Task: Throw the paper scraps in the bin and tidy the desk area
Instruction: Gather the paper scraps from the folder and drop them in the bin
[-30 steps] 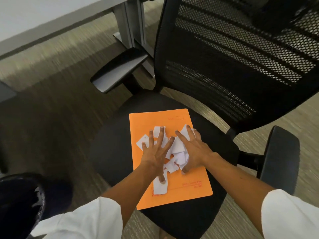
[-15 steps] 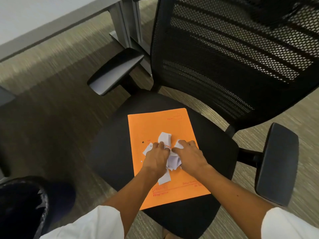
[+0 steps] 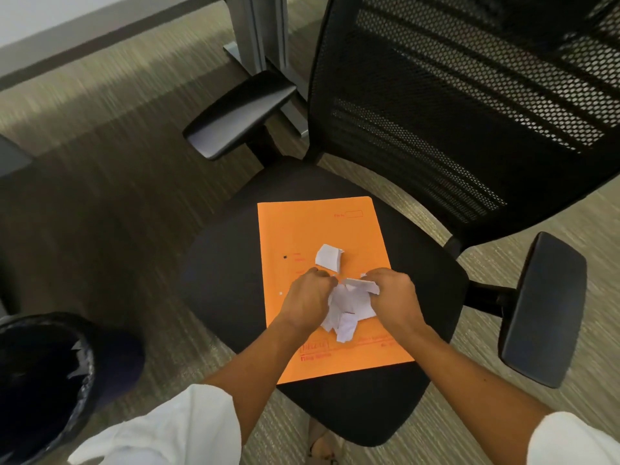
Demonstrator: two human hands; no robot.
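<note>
An orange folder (image 3: 315, 226) lies flat on the black seat of an office chair (image 3: 228, 263). A bunch of white paper scraps (image 3: 349, 303) is gathered between my two hands above the folder. My left hand (image 3: 307, 300) is closed on the left side of the bunch, my right hand (image 3: 394, 297) on the right side. One loose scrap (image 3: 328, 257) lies on the folder just beyond my fingers. A black bin (image 3: 37, 380) with a dark liner stands on the floor at the lower left.
The chair's mesh back (image 3: 453, 95) rises at the upper right, with an armrest (image 3: 235, 112) on the left and another armrest (image 3: 543, 307) on the right. A grey desk leg (image 3: 258, 31) stands behind the chair. Carpet (image 3: 100, 196) surrounds the chair.
My spread hands have closed inward and bunched the scattered scraps into one pile held between them. One scrap was left lying on the folder.
</note>
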